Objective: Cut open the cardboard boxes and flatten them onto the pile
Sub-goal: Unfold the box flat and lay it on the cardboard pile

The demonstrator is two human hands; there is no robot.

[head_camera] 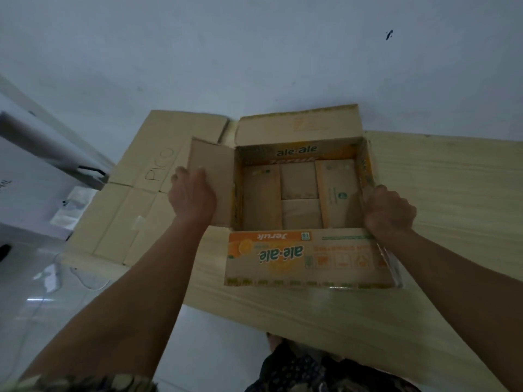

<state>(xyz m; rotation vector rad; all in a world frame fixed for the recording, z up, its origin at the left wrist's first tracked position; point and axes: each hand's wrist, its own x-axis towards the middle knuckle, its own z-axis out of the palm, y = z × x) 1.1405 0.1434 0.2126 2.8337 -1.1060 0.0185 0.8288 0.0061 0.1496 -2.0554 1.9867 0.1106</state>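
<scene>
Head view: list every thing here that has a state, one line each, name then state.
ale-ale box: upright on the table, top open, still unflattened.
Left flap: folded outward, pressed by the left hand.
Far flap: standing open.
Bottom flaps: closed inside.
Flattened cardboard: lying flat at the left.
Left hand: fingers on the left flap.
Right hand: gripping the box's right wall.
</scene>
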